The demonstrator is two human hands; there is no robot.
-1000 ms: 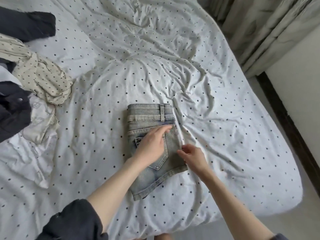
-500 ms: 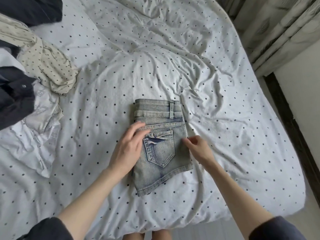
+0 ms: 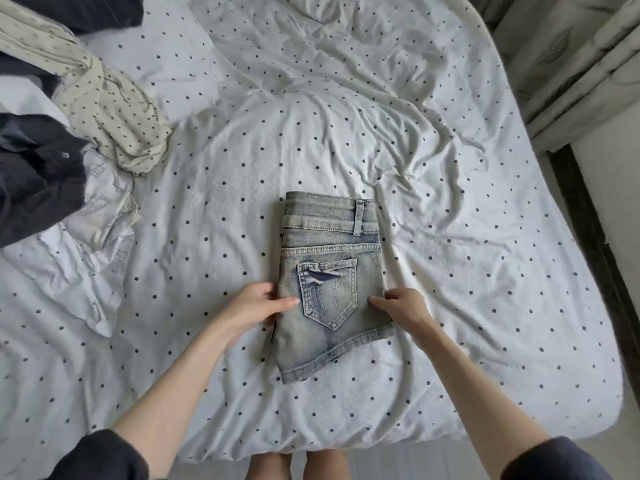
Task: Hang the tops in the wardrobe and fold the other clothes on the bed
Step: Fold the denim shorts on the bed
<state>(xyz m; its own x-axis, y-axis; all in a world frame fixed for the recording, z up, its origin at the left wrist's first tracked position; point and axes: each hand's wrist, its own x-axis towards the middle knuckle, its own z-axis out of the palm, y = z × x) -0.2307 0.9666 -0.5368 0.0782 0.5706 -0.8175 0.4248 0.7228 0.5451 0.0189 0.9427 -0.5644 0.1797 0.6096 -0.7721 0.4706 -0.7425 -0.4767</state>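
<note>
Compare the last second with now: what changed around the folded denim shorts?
The left hand slid off the pocket to the left edge of the folded faded-blue denim shorts, thumb on top; the right hand stayed at their right edge. The shorts remain folded on the dotted white sheet.

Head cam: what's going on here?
A person is folding denim shorts on a polka-dot bed. The shorts lie folded in half, back pocket up. The left hand grips their left edge, and the right hand holds the right edge. A pile of unsorted clothes waits at the bed's far left.
</note>
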